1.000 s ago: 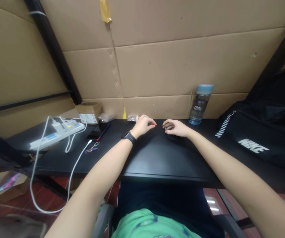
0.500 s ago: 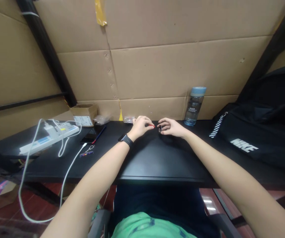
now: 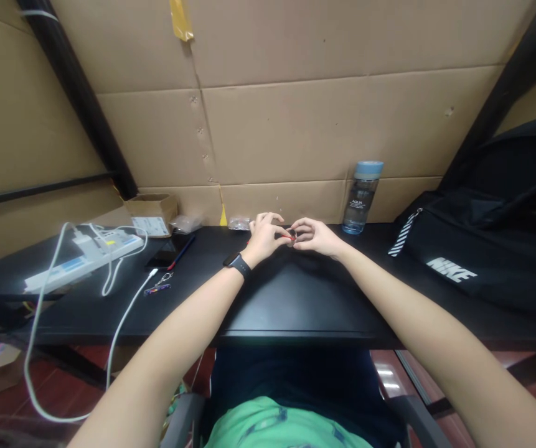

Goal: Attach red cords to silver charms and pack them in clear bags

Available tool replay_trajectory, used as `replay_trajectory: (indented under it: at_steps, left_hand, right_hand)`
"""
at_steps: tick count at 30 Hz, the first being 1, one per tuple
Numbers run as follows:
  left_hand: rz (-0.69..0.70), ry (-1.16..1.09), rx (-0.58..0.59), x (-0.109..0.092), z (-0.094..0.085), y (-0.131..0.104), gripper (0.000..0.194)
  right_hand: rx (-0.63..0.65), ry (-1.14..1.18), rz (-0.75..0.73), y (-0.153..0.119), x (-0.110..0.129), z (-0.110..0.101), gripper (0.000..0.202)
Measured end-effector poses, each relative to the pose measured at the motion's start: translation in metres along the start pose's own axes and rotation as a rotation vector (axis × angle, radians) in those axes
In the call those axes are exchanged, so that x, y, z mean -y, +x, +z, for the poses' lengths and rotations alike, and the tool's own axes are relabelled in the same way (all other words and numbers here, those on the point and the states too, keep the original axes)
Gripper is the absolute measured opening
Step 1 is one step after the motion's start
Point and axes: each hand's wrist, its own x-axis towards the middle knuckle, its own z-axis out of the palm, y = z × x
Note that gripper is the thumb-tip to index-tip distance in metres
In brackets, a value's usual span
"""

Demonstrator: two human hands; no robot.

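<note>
The left hand (image 3: 264,241) has a thin red item (image 3: 286,236) pinched in its grip, which nearly meets the right hand (image 3: 317,238), whose grip encircles a small round object (image 3: 294,237) over the table (image 3: 296,305).

Bottle (image 3: 360,202): "AQUA" — pale letters on its side, smaller print below unreadable
Black bag (image 3: 496,249): "NIKE" — white letters

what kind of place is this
Probably a makeshift desk or workbench: a black table backed by cardboard, between dark metal posts, with a power strip and a backpack on it.
</note>
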Motion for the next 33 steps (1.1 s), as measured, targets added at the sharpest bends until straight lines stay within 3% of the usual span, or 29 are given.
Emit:
replay_trajectory:
  at_steps: [11, 18, 29, 33]
  left_hand:
    - [-0.007, 0.033, -0.048, -0.005, 0.005, -0.003, 0.003]
    - [-0.095, 0.004, -0.054, -0.009, 0.008, -0.004, 0.008]
    - [-0.170, -0.051, -0.008, -0.007, 0.002, -0.001, 0.002]
    - [-0.289, -0.130, 0.021, -0.003, 0.002, 0.001, 0.005]
  right_hand:
    - [-0.040, 0.038, 0.038, 0.000, 0.001, 0.004, 0.062]
    - [-0.086, 0.052, 0.006, -0.001, 0.003, 0.006, 0.068]
    - [-0.136, -0.289, -0.187, 0.000, 0.004, 0.017, 0.059]
    - [-0.142, -0.416, -0.251, -0.003, 0.009, 0.022, 0.058]
